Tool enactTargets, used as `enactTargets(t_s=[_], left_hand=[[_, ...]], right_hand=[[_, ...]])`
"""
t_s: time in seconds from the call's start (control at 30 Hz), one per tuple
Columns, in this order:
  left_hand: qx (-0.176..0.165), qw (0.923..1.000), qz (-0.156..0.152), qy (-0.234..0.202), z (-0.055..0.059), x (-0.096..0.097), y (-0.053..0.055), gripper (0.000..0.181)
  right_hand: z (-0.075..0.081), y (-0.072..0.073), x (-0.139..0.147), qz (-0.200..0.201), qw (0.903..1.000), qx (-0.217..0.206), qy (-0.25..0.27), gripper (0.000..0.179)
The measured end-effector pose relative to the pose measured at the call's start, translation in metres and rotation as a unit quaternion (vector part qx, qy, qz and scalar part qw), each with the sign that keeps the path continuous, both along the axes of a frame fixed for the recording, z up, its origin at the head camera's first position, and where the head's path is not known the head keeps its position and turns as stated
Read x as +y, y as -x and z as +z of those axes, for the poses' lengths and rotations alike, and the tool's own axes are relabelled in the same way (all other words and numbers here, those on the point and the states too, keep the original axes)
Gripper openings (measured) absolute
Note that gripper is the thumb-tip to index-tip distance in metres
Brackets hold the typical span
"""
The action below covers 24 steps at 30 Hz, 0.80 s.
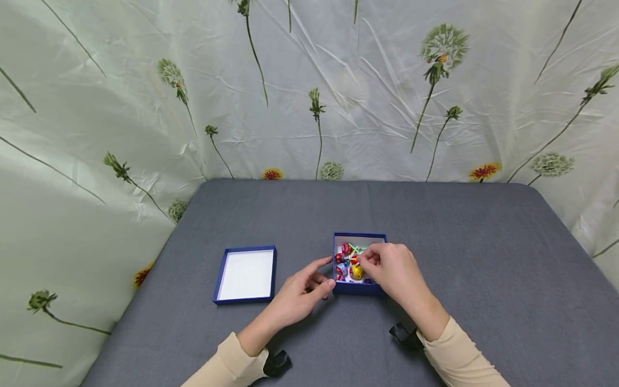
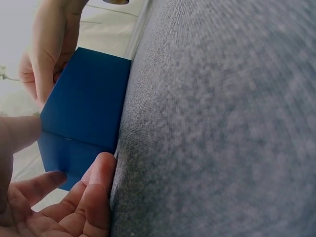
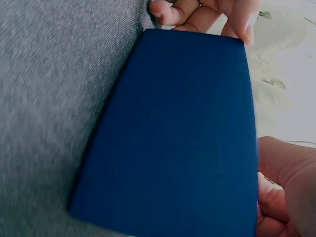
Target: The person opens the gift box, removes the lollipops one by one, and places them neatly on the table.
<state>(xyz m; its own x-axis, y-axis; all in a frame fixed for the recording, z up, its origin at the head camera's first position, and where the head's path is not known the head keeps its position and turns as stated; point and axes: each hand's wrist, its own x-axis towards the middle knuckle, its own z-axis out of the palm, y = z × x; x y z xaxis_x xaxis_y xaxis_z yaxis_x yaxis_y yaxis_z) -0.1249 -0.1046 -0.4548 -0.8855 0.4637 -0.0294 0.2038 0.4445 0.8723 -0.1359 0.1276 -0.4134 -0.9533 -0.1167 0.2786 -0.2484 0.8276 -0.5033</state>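
A blue box point(image 1: 359, 289) with a white inside stands in front of me, holding several wrapped lollipops point(image 1: 342, 269) in red, blue and yellow. My left hand point(image 1: 301, 293) rests against the box's left side, thumb at the near corner and fingertips along the wall. In the left wrist view these fingers lie loosely spread beside the blue wall point(image 2: 89, 98). My right hand point(image 1: 394, 269) reaches over the right rim and pinches a lollipop point(image 1: 353, 259) by its pale stick. The right wrist view shows mostly the box's outer wall point(image 3: 173, 133), which hides the candy.
Left of the box lies a square blue lid point(image 1: 245, 274), its white inside facing up. Both stand on a grey cloth-covered table point(image 1: 464, 258). A pale curtain with a flower print point(image 1: 290, 123) hangs behind and along the left side.
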Motion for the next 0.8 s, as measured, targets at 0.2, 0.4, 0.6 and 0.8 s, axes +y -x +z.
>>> enactTargets(t_s=[0.2, 0.4, 0.6, 0.8], left_hand=[[-0.001, 1.0, 0.005, 0.001, -0.001, 0.001, -0.001, 0.052], [-0.008, 0.9999, 0.006, 0.008, -0.001, 0.0, -0.001, 0.053], [0.002, 1.0, 0.0, 0.001, -0.001, 0.0, -0.001, 0.053], [0.005, 1.0, -0.003, 0.0, -0.001, 0.0, -0.001, 0.053]], right_hand=[[0.002, 0.002, 0.006, -0.012, 0.9995, -0.02, 0.023, 0.009], [0.006, 0.003, 0.014, -0.016, 0.9959, -0.05, 0.074, 0.01], [0.011, 0.004, 0.024, -0.012, 0.9929, -0.062, 0.101, 0.011], [0.014, 0.002, 0.035, -0.017, 0.9907, -0.081, 0.108, 0.012]])
